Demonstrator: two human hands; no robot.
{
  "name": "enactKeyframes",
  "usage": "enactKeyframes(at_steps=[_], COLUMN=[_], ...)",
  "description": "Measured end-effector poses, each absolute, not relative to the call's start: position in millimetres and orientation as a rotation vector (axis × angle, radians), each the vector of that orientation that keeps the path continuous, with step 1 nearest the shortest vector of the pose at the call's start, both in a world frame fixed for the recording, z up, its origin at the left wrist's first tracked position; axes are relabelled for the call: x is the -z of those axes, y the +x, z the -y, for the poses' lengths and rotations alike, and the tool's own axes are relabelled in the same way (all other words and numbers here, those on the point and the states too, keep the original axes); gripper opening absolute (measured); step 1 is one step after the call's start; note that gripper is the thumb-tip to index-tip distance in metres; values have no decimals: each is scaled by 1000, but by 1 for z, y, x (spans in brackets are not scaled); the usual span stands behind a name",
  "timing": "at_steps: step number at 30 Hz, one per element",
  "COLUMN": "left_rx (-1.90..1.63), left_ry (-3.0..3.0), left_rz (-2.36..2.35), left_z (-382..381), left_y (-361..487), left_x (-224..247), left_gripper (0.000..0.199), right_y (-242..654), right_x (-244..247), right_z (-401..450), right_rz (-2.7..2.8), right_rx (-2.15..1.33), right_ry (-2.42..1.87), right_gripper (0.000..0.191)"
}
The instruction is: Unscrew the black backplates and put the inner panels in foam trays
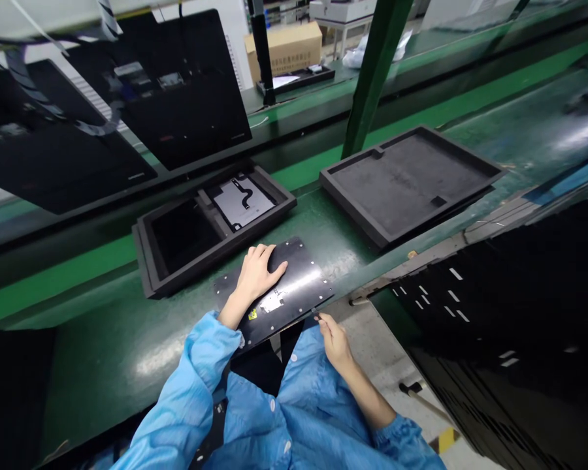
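Observation:
A flat black rectangular panel (298, 287) with small light dots along its edges, a yellow sticker and a pale label lies on the green bench and juts over its front edge. My left hand (257, 273) rests flat on its upper face, thumb spread away from the fingers. At the panel's near right corner, my right hand (334, 336) pinches a small dark piece (315, 313) that meets the edge. Most of that piece is hidden by the fingers, so its kind is unclear.
Behind the panel stands a dark foam tray (174, 277) holding a silver-grey plate (242, 201) with a black curved strip. Another foam tray (406, 176) sits to the right. A green post (372, 78) rises behind. Large black panels (176, 85) lean at the back left.

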State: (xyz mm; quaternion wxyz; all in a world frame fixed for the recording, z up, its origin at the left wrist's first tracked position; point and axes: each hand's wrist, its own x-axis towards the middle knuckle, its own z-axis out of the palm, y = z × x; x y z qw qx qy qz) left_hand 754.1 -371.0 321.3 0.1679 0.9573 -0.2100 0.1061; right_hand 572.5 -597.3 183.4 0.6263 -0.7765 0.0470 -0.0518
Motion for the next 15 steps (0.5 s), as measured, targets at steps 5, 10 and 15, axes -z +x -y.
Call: enactKeyframes(at_steps=[5,10,15], left_rx=[-293,-301,-291], left_ry=[2719,2726,2735], left_rz=[578,582,584], left_z=[372,373,371], left_y=[752,752,754], left_x=[-323,-324,-324], left_gripper=[53,53,53], right_y=[568,567,570], right_x=[-190,-192,-189], right_z=[605,600,597], right_rz=[-90,-96,-68], right_rx=[66,117,135], right_ry=[-1801,-1819,-1814], right_gripper=[45,47,53])
